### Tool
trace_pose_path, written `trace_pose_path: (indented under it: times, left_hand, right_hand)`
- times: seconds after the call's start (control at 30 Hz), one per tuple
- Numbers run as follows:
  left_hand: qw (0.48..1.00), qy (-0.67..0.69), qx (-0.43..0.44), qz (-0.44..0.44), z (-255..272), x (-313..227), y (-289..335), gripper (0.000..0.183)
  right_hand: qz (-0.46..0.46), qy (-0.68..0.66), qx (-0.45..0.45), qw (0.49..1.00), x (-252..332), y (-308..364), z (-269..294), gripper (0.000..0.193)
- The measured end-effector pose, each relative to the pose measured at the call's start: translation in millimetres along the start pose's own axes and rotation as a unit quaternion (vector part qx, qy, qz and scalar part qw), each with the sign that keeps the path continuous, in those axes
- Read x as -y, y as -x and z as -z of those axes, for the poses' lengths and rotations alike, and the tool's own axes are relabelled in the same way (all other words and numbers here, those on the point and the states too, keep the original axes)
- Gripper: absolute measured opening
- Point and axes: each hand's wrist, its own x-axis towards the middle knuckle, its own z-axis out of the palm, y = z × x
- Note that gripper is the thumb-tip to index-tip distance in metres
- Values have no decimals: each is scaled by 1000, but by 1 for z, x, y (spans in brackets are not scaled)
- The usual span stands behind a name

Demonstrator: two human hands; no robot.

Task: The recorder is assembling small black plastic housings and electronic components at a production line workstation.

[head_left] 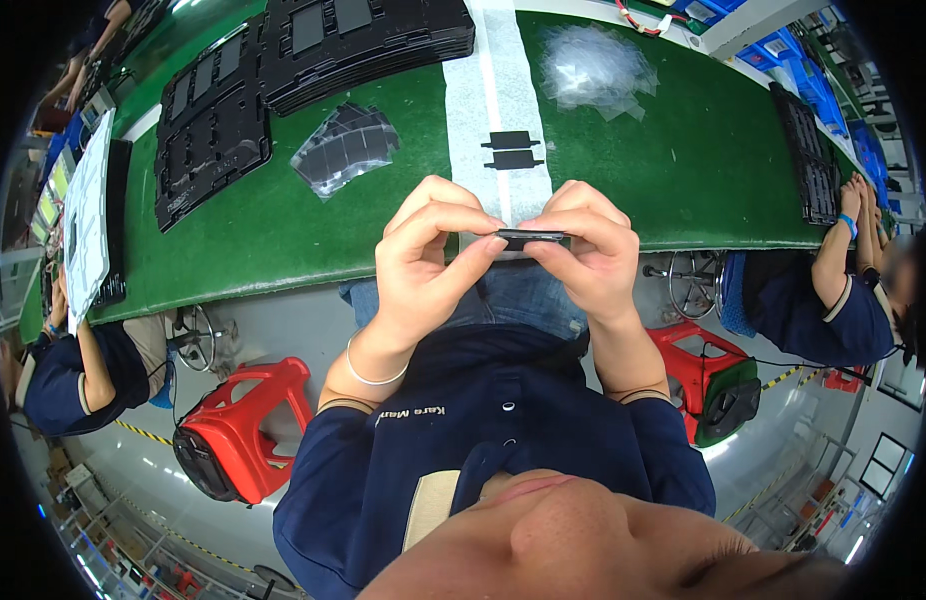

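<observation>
Between my two hands, just past the near edge of the green table, is a small flat black rectangular piece, seen almost edge-on. My left hand pinches its left end between thumb and fingertips. At its right end, my right hand grips it the same way. Its exact kind does not show. Two thin black rectangular pieces with narrow end tabs, one behind the other, lie on the white strip beyond my fingers.
Left of the strip lie a pile of dark film sheets and stacked black trays. A heap of clear film is at the far right of it. People sit at both sides; red stools stand on the floor.
</observation>
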Motion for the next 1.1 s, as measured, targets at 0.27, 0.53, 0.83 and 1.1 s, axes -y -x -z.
trace_pose_path:
  times: [0.27,0.53,0.83,1.1]
  left_hand:
    - [996,-69,-31,-40,0,4,-1,15]
    - [983,-115,-74,-121,-7,9,1,16]
    - [975,-141,-84,-149,-16,13,3,22]
    - [957,-274,0,-92,-22,12,16,70]
  right_hand:
    - [89,114,-23,989,-2,-1,-3,22]
    - [185,204,-77,958,-6,3,-13,23]
    - [192,207,-87,955,-6,2,-14,23]
    - [111,219,-124,961,-12,-2,-17,21]
